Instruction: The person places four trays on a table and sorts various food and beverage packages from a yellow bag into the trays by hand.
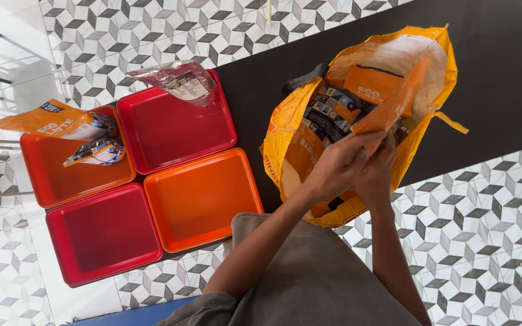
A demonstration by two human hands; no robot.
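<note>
Four trays in a two-by-two block at the left of the dark table [490, 66], edges touching: a red tray [176, 127] upper right, an orange tray [70, 175] upper left, a second red tray [104, 235] lower left, a second orange tray [200, 199] lower right. Lower trays bare; wide free room over them. On the upper red tray's far edge, a clear pinkish packet [179, 78]. Across the upper orange tray, an orange packet [58, 121] overhanging the left rim, and a small dark patterned packet [95, 152] just below it. Patterned tiled floor [490, 241] all around the table. Narrow strip of bare dark table between the trays and the bag; much more free table beyond the bag, to the upper right.

Right of the trays, a big yellow woven bag [285, 121], mouth open and wide, standing at the near table edge, with more orange and dark patterned packets inside.

Above the bag's mouth, an orange flat packet [397, 99], long, slightly bent, tilted up toward the far rim of the bag.

Both hands together at the packet's lower end: left hand [336, 166] closed on that end from the left, right hand [376, 172] just beside it and touching it, fingers curled at the same end. Most of the packet free beyond the fingers.
</note>
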